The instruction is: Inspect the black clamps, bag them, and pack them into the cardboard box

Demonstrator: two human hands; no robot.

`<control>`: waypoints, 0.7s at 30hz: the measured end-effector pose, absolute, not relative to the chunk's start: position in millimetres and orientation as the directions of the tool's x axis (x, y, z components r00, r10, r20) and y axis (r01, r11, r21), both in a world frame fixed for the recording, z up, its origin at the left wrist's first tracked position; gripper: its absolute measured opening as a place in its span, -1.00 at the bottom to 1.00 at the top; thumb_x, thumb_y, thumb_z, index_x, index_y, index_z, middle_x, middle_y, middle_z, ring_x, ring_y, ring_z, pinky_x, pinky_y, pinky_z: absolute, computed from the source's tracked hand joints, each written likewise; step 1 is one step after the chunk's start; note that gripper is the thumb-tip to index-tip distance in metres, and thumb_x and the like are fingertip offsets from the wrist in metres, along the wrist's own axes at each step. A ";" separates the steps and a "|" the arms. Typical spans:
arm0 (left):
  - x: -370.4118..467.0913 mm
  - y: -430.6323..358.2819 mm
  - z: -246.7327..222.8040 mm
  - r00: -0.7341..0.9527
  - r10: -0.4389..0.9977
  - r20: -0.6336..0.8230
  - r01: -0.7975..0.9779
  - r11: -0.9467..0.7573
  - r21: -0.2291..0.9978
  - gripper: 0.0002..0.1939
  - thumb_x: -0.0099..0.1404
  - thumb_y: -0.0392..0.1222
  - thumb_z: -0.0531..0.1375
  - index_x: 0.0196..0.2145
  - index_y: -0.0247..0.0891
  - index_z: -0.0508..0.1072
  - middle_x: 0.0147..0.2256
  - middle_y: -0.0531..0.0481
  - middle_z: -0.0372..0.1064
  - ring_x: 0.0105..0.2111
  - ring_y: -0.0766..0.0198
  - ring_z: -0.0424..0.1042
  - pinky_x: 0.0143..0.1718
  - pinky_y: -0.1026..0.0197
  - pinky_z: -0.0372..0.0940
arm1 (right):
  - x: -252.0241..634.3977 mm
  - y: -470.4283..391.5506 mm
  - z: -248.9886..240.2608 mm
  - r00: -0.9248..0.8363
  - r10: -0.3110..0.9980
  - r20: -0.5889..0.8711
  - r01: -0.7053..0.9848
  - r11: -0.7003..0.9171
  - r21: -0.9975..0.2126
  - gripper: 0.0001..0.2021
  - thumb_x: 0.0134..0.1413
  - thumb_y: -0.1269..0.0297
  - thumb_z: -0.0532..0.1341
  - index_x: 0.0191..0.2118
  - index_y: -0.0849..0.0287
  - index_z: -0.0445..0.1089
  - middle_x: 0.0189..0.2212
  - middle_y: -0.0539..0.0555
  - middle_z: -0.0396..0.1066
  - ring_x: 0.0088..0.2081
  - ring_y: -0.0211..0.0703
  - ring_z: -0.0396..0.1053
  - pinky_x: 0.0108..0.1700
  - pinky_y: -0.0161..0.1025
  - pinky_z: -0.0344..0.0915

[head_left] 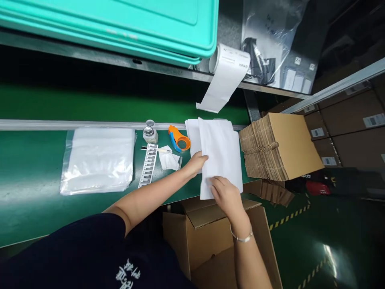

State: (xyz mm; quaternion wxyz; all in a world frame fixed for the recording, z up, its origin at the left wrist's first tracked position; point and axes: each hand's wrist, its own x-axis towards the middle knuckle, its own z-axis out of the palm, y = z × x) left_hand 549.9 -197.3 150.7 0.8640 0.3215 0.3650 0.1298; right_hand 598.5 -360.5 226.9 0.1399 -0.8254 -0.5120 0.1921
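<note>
A white sheet or flat sleeve [221, 148] lies on top of more white sheets at the right part of the green bench. My left hand [197, 162] pinches the left edge of the top one. Lower down, my right hand [224, 192] rests at its near part with the fingers bent inward; what they hold, if anything, is hidden. Left of the sheets are an orange and blue tape dispenser [179, 139], a crumpled white paper [169, 158], a strip of labels [148, 164] and a small jar with a metal lid [150, 134].
Clear plastic bags [99, 158] are stacked on the left of the bench [27, 168]. Folded cardboard [279, 146] stands at the right, an open carton [207, 241] below the edge. A shelf above holds a teal bin [120, 28] and a hanging label roll [224, 76].
</note>
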 end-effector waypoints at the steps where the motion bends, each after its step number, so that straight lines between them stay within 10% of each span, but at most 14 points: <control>1: 543.7 -197.2 155.3 0.699 0.459 -0.549 0.007 0.763 0.646 -0.71 0.07 -0.20 0.28 -0.22 -0.34 0.50 -0.32 -0.09 0.57 -0.16 0.01 0.52 -0.05 0.01 0.38 | 589.2 -380.2 225.9 0.544 0.831 -0.120 0.691 -0.524 -0.497 -0.70 0.26 0.17 0.06 -0.09 0.16 0.47 -0.11 0.21 0.50 -0.08 0.06 0.44 -0.16 -0.13 0.37; 4: 515.0 -210.0 174.7 0.718 0.432 -0.546 0.010 0.778 0.628 -0.75 0.08 -0.19 0.25 -0.26 -0.34 0.50 -0.33 -0.12 0.58 -0.22 0.01 0.54 -0.07 -0.03 0.40 | 559.7 -451.4 217.7 0.923 0.320 -0.215 0.096 -0.731 -0.676 -0.49 0.18 -0.20 0.07 -0.32 0.16 0.48 -0.37 0.20 0.53 -0.32 0.04 0.49 -0.25 -0.09 0.40; 8: 473.3 -262.7 211.9 0.833 0.268 -0.484 0.036 0.846 0.531 -0.63 0.07 -0.07 0.32 -0.17 -0.27 0.50 -0.20 -0.12 0.57 -0.17 0.00 0.54 -0.01 -0.05 0.38 | 500.4 -512.7 202.7 0.663 0.317 -0.678 -0.540 -0.424 -0.727 -0.18 -0.14 -0.57 -0.01 -0.32 0.16 0.53 -0.38 0.27 0.55 -0.35 0.15 0.52 -0.31 0.00 0.44; 11: 448.6 -312.6 232.5 0.936 0.047 -0.350 0.153 0.839 0.522 -0.49 0.05 0.07 0.37 -0.08 -0.20 0.50 -0.12 -0.09 0.55 -0.09 -0.01 0.50 0.06 -0.05 0.33 | 468.1 -525.4 203.7 0.720 0.247 -0.649 -0.628 -0.165 -0.760 -0.15 -0.06 -0.55 -0.10 -0.13 0.10 0.52 -0.21 0.24 0.56 -0.20 0.15 0.53 -0.17 0.03 0.45; 15: 419.5 -363.1 222.3 0.932 -0.293 -0.214 0.363 0.728 0.582 -0.49 0.09 0.19 0.34 -0.14 -0.24 0.54 -0.09 -0.14 0.53 -0.01 -0.05 0.45 0.12 -0.04 0.28 | 457.9 -578.3 218.9 0.875 -0.134 -0.465 -0.479 -0.098 -0.873 -0.38 -0.14 -0.16 0.31 0.04 0.06 0.41 -0.08 0.15 0.53 -0.15 0.10 0.51 -0.09 -0.01 0.43; 21: 384.6 -407.9 134.0 0.448 -0.583 -0.678 0.885 0.397 0.243 -0.59 0.16 0.04 0.31 -0.13 -0.29 0.44 -0.17 -0.19 0.51 -0.08 0.06 0.49 0.09 0.01 0.28 | 415.9 -679.9 197.9 0.794 -0.576 -0.196 -0.549 -0.539 -0.638 -0.58 -0.06 -0.09 0.12 -0.31 0.19 0.44 -0.31 0.20 0.54 -0.21 0.14 0.47 -0.23 -0.09 0.37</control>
